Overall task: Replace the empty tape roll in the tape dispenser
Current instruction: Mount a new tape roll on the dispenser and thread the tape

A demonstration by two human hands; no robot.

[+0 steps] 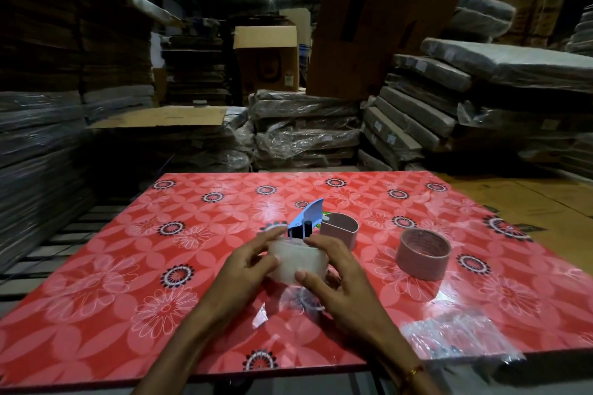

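Both hands meet around a clear tape roll (296,261), held low over the red flowered surface (134,266), and that roll serves as the landmark for all else. On its near left side, the left hand (247,269) wraps its fingers over the top edge; on the near right, the right hand (333,272) curls round the rim with the thumb pressed on the near face, so each grip is closed on the roll and neither is free. Holding it from two sides probably lets the person steady and turn it, to line its hole up with the hub. Just beyond the roll, touching or nearly so, stands the tape dispenser (305,221), its blue blade guard pointing up and away; whether the roll already sits on the hub cannot be told, since the fingers hide the joint. Just right of the dispenser, beyond the roll, lies a squashed brown core (340,229), likely the spent one set aside. Well to the right of the roll stands a round brown core (423,253). Near and to the right, at the surface's edge, lies crumpled clear wrap (459,338), perhaps the new roll's packing.
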